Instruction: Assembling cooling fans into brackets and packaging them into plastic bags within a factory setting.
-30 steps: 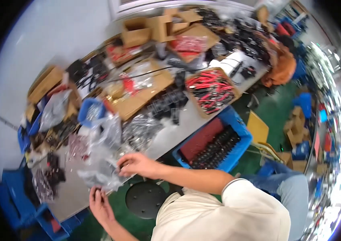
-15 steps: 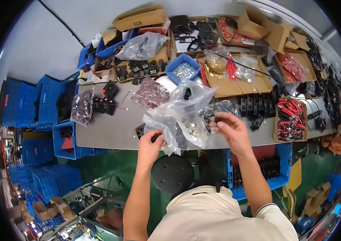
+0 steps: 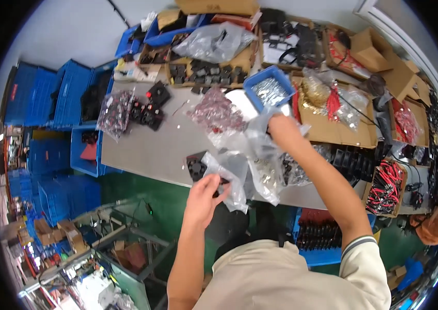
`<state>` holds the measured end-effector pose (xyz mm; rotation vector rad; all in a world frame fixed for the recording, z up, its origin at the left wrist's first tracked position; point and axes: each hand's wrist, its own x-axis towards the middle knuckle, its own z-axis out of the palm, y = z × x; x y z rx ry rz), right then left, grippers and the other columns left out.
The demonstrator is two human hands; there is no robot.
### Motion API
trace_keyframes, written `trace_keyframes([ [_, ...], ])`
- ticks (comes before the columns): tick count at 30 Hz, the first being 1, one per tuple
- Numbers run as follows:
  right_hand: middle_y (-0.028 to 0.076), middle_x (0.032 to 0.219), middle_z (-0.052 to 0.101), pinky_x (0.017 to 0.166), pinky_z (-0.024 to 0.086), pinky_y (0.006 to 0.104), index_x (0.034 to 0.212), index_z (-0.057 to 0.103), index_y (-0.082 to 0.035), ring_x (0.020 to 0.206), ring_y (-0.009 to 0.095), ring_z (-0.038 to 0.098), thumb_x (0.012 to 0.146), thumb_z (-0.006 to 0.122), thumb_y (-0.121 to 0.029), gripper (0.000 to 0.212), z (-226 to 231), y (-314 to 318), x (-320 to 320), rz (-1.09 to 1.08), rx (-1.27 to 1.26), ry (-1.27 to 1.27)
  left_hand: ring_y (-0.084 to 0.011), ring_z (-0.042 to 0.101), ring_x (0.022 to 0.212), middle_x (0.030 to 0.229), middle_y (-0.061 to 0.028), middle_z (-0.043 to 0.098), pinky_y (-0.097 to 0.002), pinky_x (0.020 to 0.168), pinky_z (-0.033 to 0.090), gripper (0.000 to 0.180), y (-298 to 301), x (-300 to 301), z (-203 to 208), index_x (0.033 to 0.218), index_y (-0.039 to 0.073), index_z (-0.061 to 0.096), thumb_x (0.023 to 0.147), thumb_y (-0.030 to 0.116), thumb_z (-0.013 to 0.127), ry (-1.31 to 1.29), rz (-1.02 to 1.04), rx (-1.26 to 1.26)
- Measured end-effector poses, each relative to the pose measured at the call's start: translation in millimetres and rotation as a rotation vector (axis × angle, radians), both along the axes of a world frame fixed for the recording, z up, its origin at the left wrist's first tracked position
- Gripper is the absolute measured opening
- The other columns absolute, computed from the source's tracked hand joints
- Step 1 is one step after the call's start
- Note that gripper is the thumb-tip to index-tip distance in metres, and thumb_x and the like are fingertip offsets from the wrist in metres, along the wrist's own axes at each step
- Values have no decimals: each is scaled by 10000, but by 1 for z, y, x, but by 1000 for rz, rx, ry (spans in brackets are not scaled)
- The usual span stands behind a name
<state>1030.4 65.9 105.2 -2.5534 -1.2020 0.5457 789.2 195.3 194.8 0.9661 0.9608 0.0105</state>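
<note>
hands apart: left hand [image 3: 207,196] by black fan [image 3: 196,166] near table [image 3: 159,144] edge, right hand [image 3: 284,129] at plastic bag [image 3: 259,138], grips unclear; snagging the bag might drag the fan off.

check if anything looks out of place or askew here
Mainly the clear plastic bag by the left hand: its lower corner seems to droop past the front edge of the table, rather than lying flat. Nothing looks clearly broken.
</note>
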Motion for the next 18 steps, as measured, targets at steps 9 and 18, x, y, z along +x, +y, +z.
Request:
trace_keyframes([
  [9, 187, 955, 592, 743, 499, 448, 862, 646, -4, 881, 371, 595, 735, 579, -32, 146, -29, -12, 1, 8, 182, -170, -341, 567, 1105, 1185, -247, 548, -398, 958, 481, 531, 9, -15, 11, 1213, -161, 438, 1003, 325, 404, -158, 161, -349],
  [18, 164, 887, 671, 700, 491, 323, 1051, 622, 23, 760, 246, 652, 819, 628, -79, 253, -5, -30, 3, -184, 345, 288, -310, 573, 1084, 1175, -221, 556, -378, 935, 505, 364, 4, -20, 7, 1207, -127, 473, 989, 161, 432, -163, 105, -275],
])
